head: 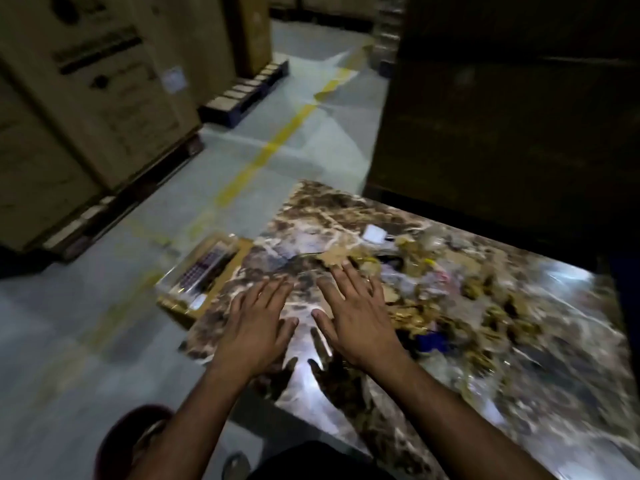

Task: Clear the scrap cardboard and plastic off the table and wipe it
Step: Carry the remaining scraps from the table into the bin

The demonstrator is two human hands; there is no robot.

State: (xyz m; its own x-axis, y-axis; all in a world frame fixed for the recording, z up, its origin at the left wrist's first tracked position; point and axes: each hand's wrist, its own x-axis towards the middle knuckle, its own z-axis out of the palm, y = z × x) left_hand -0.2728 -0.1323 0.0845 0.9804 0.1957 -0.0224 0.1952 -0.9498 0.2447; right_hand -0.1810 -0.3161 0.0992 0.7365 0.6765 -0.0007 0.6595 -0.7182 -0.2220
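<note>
A glossy brown marble table carries a blurred heap of torn cardboard scraps mixed with clear plastic. My left hand hovers flat over the table's left part, fingers spread and straight. Beside it my right hand is also spread, its fingertips reaching a cardboard piece at the left end of the heap. Neither hand holds anything. A small white object lies at the far side of the heap, and a blue item shows under the scraps.
An open cardboard box with plastic-wrapped contents stands on the floor against the table's left edge. Large cartons on pallets line the left. Dark stacked goods rise behind the table. A yellow line crosses the grey floor.
</note>
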